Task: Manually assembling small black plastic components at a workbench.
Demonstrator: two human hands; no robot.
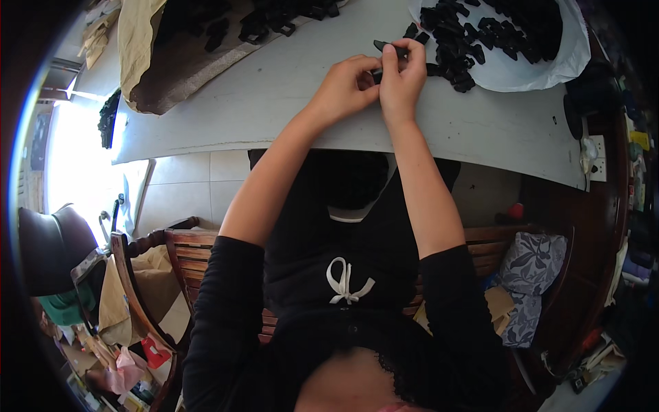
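Black part (379,46) is up in your right hand (401,86), above the far half of the table (274,113), its pointed end sticking out to the left past your thumb. Your right thumb and forefinger are closed on it, the thumb lying along the near side. Your left hand (340,88) is just beside, fingers curled inward and bent toward the right hand, so the two nearly enclose a small space. A dark bit (377,75) shows between them; you can't tell from this view whether it belongs to the same part or is a second one, nor whether your left fingers grip it.

Just beyond and to the right of your right hand, a loose heap (453,65) of similar black parts spills from the white bag (556,77) onto the table. The bag lies open at the far right, with more dark parts inside. Over at the far left, well apart from your hands, a brown sack (137,62) carries another group of black parts (271,20).

You're seated at the near edge on a wooden bench (189,257), with a grey patterned cushion (535,261) to your right.
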